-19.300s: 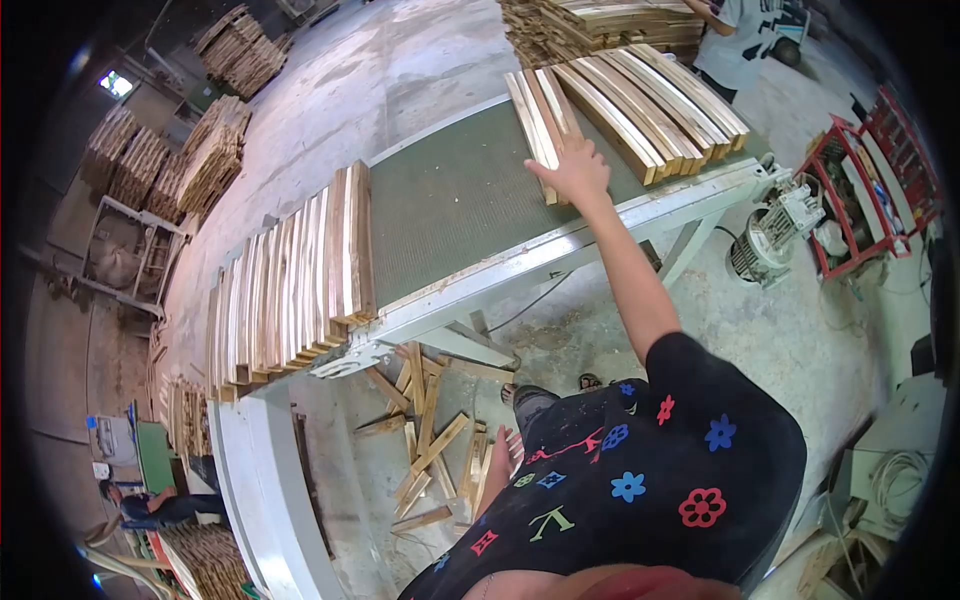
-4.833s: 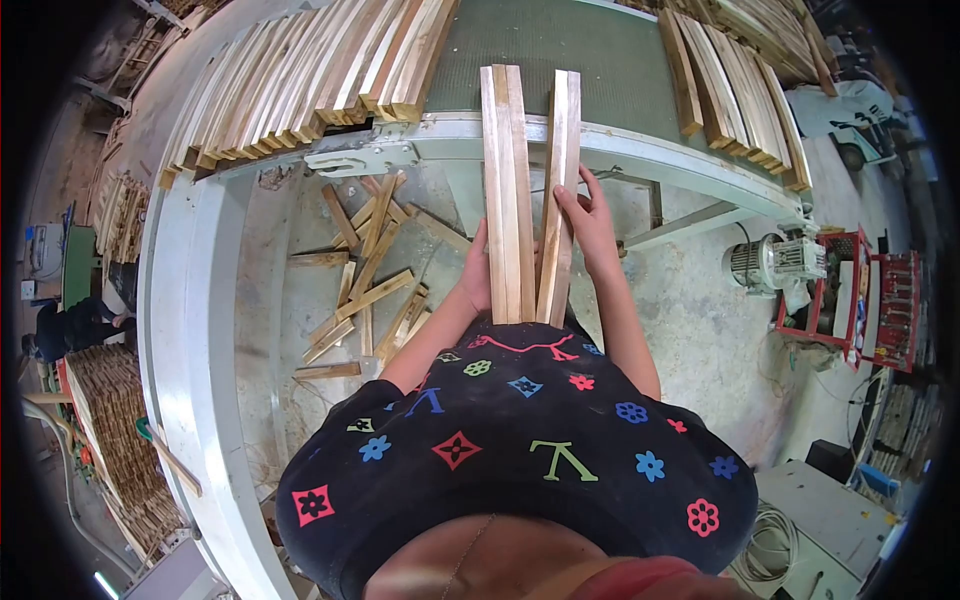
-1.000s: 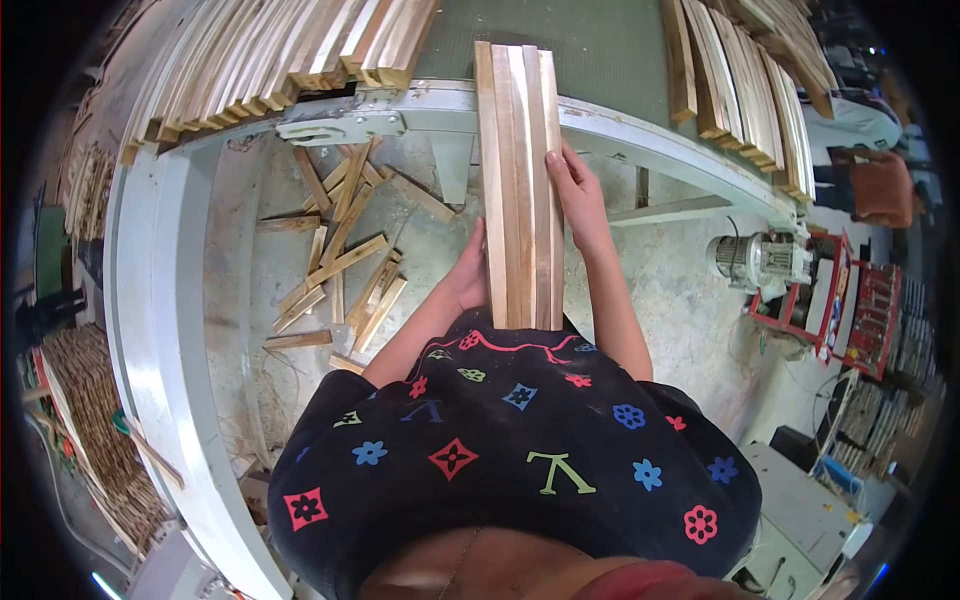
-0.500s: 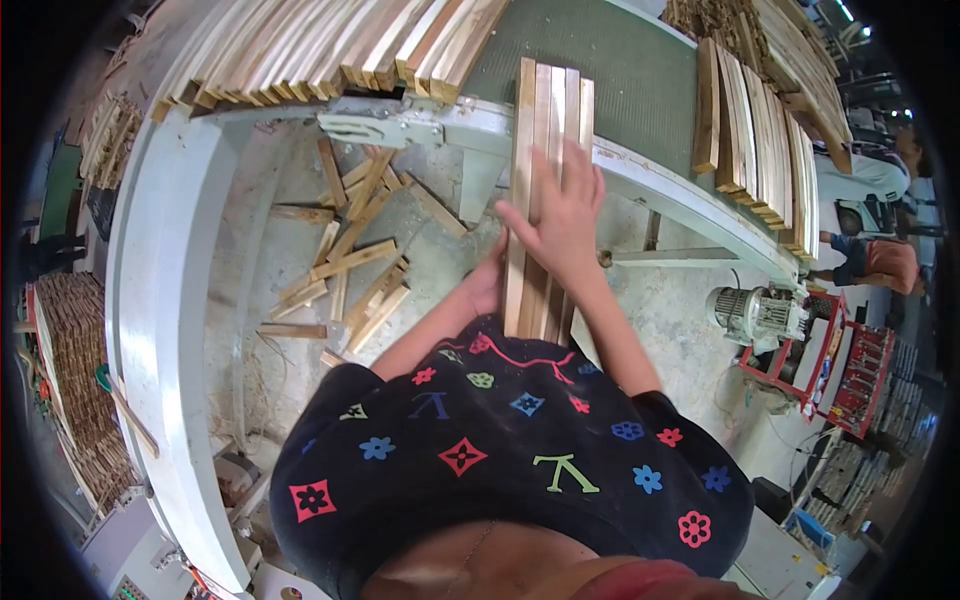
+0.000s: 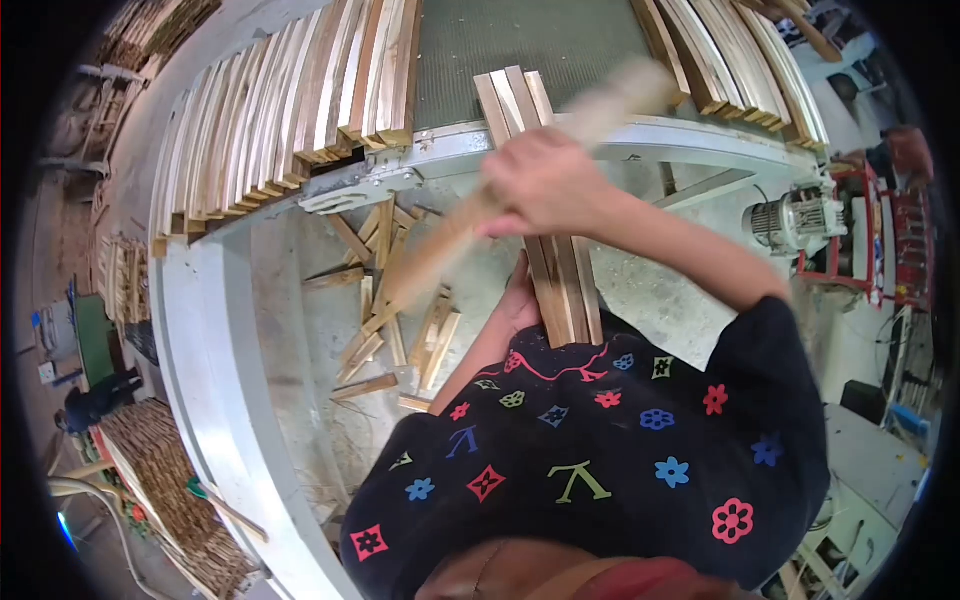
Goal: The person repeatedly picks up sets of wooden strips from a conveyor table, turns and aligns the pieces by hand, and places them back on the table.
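Note:
My right hand (image 5: 548, 180) is closed round a wooden strip (image 5: 430, 258), which slants across the view and is smeared by motion. Beneath it, a small bundle of wooden strips (image 5: 566, 290) runs from my chest to the table edge. My left hand (image 5: 518, 303) grips this bundle from its left side and underneath; most of its fingers are hidden behind the wood. The far ends of the bundle lie over the edge of the green belt surface (image 5: 470, 50), slightly uneven with one another.
A long row of wooden strips (image 5: 290, 110) sits at the left of the belt, and another group (image 5: 735, 60) at the right. Loose offcuts (image 5: 435, 335) litter the floor below. A white metal frame (image 5: 225, 370) stands at left, a motor (image 5: 785, 220) at right.
My right hand has closed on one strip and turned it diagonally, away from the bundle. Before, that hand was spread over the strips. My left hand still supports the bundle; the view has shifted.

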`<state>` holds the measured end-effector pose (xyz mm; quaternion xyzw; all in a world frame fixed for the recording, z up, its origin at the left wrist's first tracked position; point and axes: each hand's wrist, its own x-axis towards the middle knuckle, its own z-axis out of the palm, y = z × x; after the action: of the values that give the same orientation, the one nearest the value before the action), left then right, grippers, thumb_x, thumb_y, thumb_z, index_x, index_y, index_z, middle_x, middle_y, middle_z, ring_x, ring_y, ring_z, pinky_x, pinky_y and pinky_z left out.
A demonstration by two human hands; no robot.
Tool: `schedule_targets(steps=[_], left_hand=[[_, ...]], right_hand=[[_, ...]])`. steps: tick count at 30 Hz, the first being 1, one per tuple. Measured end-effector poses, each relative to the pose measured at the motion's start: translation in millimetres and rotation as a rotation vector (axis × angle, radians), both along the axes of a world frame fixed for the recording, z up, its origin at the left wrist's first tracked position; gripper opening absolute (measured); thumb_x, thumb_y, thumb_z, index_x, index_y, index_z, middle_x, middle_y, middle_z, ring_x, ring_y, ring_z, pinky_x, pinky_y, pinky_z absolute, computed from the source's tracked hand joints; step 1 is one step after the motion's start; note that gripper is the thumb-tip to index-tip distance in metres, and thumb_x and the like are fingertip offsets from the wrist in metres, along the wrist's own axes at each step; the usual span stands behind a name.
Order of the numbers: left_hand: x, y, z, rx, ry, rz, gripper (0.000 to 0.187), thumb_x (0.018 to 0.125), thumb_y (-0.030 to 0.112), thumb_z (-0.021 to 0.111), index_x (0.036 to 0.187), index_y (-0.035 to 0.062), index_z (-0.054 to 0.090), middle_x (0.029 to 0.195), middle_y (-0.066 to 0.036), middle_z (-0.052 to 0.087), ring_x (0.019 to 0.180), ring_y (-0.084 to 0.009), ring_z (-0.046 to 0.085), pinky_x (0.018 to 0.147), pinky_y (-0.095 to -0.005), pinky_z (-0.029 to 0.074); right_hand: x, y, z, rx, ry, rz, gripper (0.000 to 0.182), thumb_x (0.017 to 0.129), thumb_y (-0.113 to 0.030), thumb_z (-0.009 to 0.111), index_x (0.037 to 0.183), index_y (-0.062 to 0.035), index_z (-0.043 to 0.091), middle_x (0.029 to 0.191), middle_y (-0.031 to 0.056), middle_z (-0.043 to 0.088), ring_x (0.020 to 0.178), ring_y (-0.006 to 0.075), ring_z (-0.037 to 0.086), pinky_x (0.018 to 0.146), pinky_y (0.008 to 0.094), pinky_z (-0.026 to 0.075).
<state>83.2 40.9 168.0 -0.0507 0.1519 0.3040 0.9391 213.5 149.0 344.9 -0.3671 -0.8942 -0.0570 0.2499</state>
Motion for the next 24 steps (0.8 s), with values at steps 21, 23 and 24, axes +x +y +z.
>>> schedule_targets(steps=[21, 23, 24], left_hand=[[1, 8, 23, 0.111, -0.013, -0.037, 0.088, 0.091, 0.076, 0.041, 0.152, 0.0121, 0.036, 0.148, -0.015, 0.048, 0.132, -0.0324, 0.051, 0.110, -0.0511, 0.044], [0, 11, 22, 0.028, -0.029, -0.024, 0.079, 0.096, 0.067, 0.044, 0.150, 0.0109, 0.038, 0.145, -0.015, 0.050, 0.130, -0.0321, 0.053, 0.108, -0.0505, 0.046], [0, 14, 22, -0.013, -0.037, -0.018, 0.074, 0.098, 0.063, 0.046, 0.150, 0.0103, 0.039, 0.144, -0.016, 0.052, 0.130, -0.0320, 0.054, 0.107, -0.0502, 0.046]], right_hand=[[10, -12, -20, -0.085, 0.195, -0.178, 0.059, 0.095, -0.055, 0.054, 0.126, -0.0041, 0.058, 0.126, 0.0261, 0.058, 0.121, 0.0402, 0.055, 0.106, 0.0524, 0.039], [-1, 21, -34, -0.049, 0.028, 0.341, 0.065, 0.093, -0.062, 0.052, 0.120, -0.0036, 0.061, 0.120, 0.0247, 0.061, 0.115, 0.0391, 0.058, 0.107, 0.0525, 0.039], [-5, 35, -39, -0.028, -0.061, 0.597, 0.068, 0.092, -0.065, 0.052, 0.117, -0.0033, 0.062, 0.117, 0.0240, 0.062, 0.113, 0.0386, 0.059, 0.107, 0.0525, 0.038]])
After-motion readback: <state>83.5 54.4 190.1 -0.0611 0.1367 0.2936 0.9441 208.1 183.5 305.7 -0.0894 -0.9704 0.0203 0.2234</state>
